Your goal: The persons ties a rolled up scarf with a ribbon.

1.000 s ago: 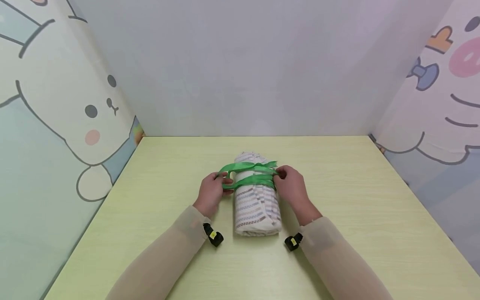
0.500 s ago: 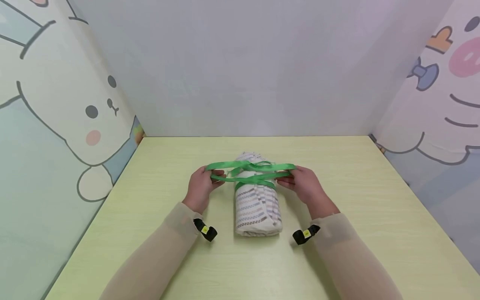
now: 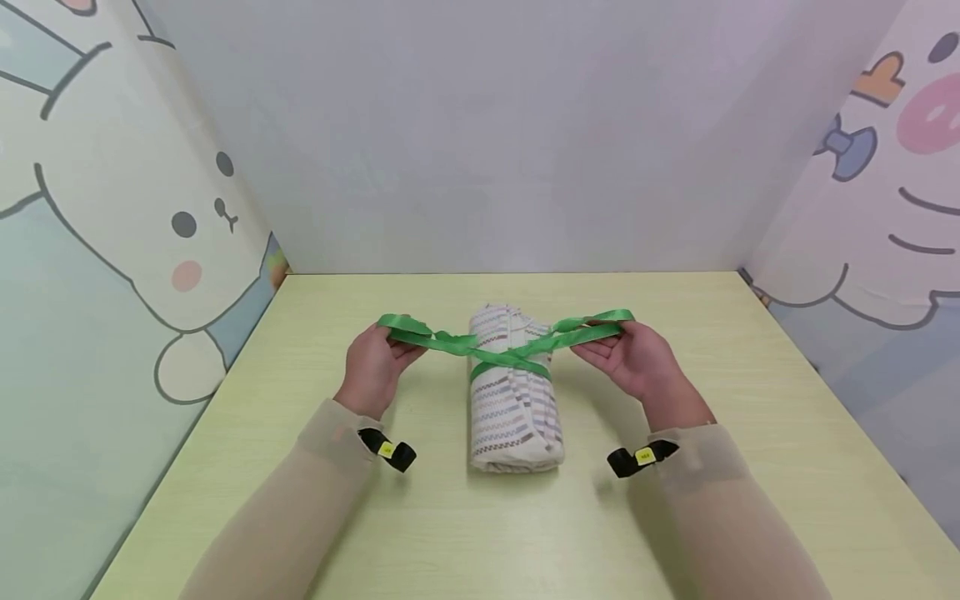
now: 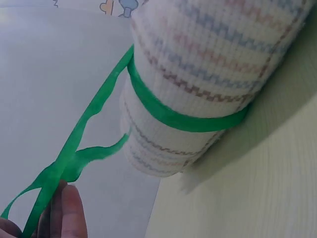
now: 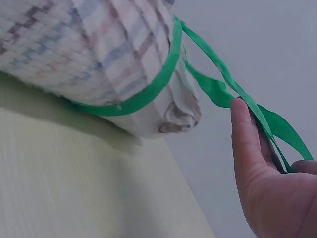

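Green ribbon around towel roll

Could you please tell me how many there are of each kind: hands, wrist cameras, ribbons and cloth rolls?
Bare left hand and right hand: 2
Black, yellow-labelled left wrist camera and right wrist camera: 2
Flat green ribbon: 1
White striped cloth roll: 1
Total: 6

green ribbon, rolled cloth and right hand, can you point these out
green ribbon (image 3: 511,358), head view: where its strands cross on the cloth
rolled cloth (image 3: 515,407), head view: patterned surface on the near side of the ribbon
right hand (image 3: 636,360), head view: the palm
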Demonstrator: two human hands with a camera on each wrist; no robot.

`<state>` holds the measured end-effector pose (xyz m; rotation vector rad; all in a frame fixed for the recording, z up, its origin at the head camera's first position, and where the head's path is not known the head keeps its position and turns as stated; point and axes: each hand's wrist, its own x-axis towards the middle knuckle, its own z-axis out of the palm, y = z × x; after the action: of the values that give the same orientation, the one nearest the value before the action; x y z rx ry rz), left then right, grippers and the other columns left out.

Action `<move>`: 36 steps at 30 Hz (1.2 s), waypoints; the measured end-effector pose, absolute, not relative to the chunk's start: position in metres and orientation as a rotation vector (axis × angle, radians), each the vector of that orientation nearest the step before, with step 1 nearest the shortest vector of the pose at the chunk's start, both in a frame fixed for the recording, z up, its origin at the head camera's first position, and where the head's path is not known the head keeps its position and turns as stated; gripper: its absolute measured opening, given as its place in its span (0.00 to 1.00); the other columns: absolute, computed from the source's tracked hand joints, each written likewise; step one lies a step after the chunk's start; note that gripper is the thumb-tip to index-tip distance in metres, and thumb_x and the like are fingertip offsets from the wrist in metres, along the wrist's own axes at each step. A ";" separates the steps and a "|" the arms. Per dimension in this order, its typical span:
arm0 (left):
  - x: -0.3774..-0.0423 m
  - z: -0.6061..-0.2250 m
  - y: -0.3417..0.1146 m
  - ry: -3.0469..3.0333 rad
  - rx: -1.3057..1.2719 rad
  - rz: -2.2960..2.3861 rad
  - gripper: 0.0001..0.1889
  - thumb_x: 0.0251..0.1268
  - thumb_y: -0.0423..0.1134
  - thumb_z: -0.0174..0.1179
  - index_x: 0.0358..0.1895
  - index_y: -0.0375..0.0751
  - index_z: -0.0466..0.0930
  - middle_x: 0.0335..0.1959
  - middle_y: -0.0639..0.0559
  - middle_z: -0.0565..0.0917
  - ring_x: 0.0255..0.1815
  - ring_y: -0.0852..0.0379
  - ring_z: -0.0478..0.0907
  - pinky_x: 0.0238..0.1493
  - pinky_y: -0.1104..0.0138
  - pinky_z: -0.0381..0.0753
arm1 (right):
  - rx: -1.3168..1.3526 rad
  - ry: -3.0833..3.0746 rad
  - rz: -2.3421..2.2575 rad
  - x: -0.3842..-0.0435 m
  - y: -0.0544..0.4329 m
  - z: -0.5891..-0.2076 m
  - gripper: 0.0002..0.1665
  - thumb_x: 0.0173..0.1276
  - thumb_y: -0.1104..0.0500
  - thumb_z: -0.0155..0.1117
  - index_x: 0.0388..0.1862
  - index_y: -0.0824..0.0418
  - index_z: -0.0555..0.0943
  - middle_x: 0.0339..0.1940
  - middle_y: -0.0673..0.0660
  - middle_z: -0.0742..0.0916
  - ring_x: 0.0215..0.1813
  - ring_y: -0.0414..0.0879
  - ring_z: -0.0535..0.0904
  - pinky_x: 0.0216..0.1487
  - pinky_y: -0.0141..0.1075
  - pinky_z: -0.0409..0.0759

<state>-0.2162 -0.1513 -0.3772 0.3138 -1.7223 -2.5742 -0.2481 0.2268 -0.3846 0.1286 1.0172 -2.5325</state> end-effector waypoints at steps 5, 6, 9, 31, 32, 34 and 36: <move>-0.214 -0.373 -0.166 -1.738 0.318 -2.558 0.20 0.86 0.37 0.36 0.61 0.28 0.76 0.50 0.41 0.86 0.51 0.47 0.86 0.60 0.58 0.81 | 0.125 0.932 -2.570 -0.249 0.243 -0.379 0.33 0.89 0.50 0.31 0.47 0.70 0.82 0.49 0.70 0.88 0.55 0.61 0.86 0.62 0.53 0.79; -0.214 -0.372 -0.169 -1.739 0.324 -2.556 0.21 0.86 0.37 0.36 0.61 0.28 0.76 0.50 0.40 0.86 0.52 0.47 0.85 0.60 0.58 0.81 | 0.126 0.924 -2.572 -0.249 0.246 -0.378 0.33 0.89 0.50 0.32 0.48 0.70 0.83 0.49 0.70 0.88 0.55 0.61 0.86 0.61 0.53 0.80; -0.214 -0.371 -0.178 -1.726 0.344 -2.566 0.21 0.86 0.37 0.35 0.60 0.29 0.77 0.51 0.41 0.84 0.55 0.46 0.84 0.61 0.58 0.80 | 0.141 0.904 -2.581 -0.249 0.256 -0.376 0.34 0.89 0.50 0.32 0.47 0.71 0.83 0.49 0.70 0.88 0.54 0.62 0.86 0.58 0.53 0.82; -0.202 -0.374 -0.246 -1.599 0.605 -2.597 0.17 0.87 0.42 0.38 0.66 0.39 0.67 0.59 0.44 0.80 0.71 0.46 0.73 0.66 0.58 0.75 | 0.412 0.851 -2.622 -0.247 0.309 -0.396 0.25 0.87 0.52 0.41 0.52 0.72 0.79 0.47 0.71 0.86 0.52 0.62 0.87 0.75 0.49 0.55; -0.202 -0.375 -0.248 -1.600 0.616 -2.600 0.17 0.87 0.42 0.38 0.66 0.39 0.67 0.59 0.44 0.80 0.71 0.47 0.73 0.66 0.58 0.75 | 0.424 0.856 -2.622 -0.247 0.311 -0.398 0.25 0.87 0.53 0.42 0.51 0.72 0.80 0.47 0.70 0.87 0.52 0.61 0.87 0.75 0.49 0.56; -0.201 -0.378 -0.252 -1.608 0.647 -2.599 0.18 0.87 0.42 0.38 0.68 0.38 0.66 0.58 0.45 0.80 0.70 0.47 0.74 0.65 0.58 0.75 | 0.439 0.907 -2.608 -0.248 0.314 -0.402 0.25 0.87 0.54 0.41 0.50 0.71 0.81 0.46 0.68 0.87 0.50 0.60 0.88 0.73 0.49 0.59; -0.200 -0.383 -0.255 -1.648 0.682 -2.585 0.20 0.87 0.41 0.39 0.71 0.37 0.64 0.56 0.46 0.82 0.68 0.49 0.76 0.64 0.59 0.76 | 0.444 0.994 -2.571 -0.248 0.315 -0.405 0.26 0.87 0.54 0.40 0.49 0.70 0.82 0.45 0.67 0.88 0.48 0.59 0.88 0.71 0.49 0.65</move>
<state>-0.2003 -0.2547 -0.3832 0.6819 -1.6475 -2.5854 -0.2483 0.3154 -0.4055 0.4444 0.9935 -2.5705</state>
